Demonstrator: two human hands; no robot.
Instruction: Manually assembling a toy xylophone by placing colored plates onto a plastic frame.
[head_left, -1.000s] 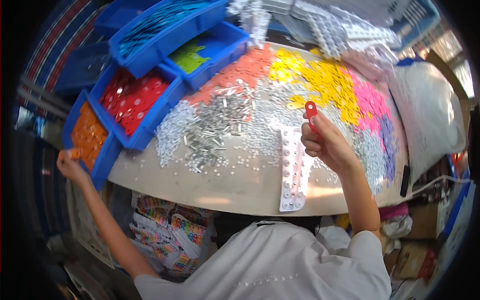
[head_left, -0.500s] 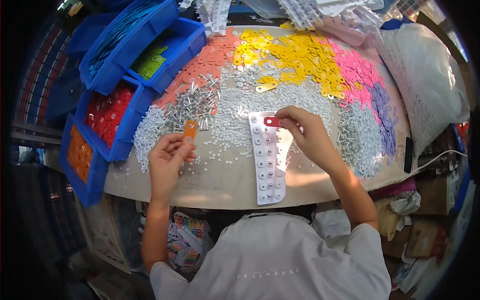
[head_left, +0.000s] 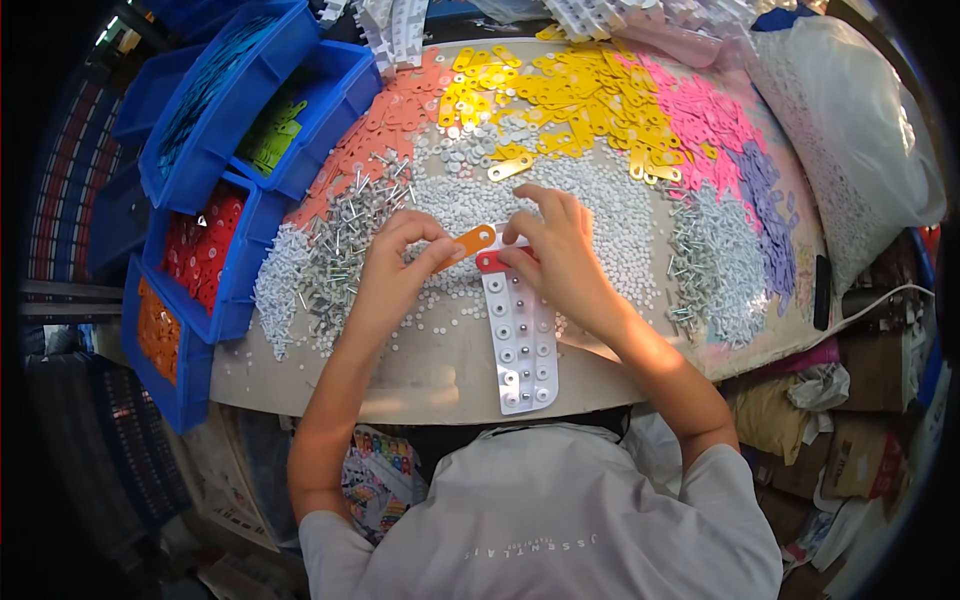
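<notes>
My left hand (head_left: 402, 258) pinches a flat orange plastic strip (head_left: 476, 239) with a hole in its rounded end, held just above the upper left corner of a white plastic tray (head_left: 510, 392). The tray has rows of round white pieces and small metal studs. Across its top end lies a red plastic strip (head_left: 488, 263), its right part hidden under the fingers of my right hand (head_left: 562, 245). That hand is closed at the strip, thumb near its middle. The two strips nearly meet.
Small white discs (head_left: 460, 205) cover the table's middle. Around them lie metal pins (head_left: 350, 220), white pins (head_left: 735, 270) and yellow (head_left: 590, 95), pink (head_left: 705, 110), purple (head_left: 765, 200) and coral strips (head_left: 375, 140). Blue bins (head_left: 232, 290) stand left. A plastic bag (head_left: 850, 130) sits right.
My left hand has moved right and up, bringing the orange strip beside the tray's top. My right hand has shifted left, and the red strip now sits across the tray's top end.
</notes>
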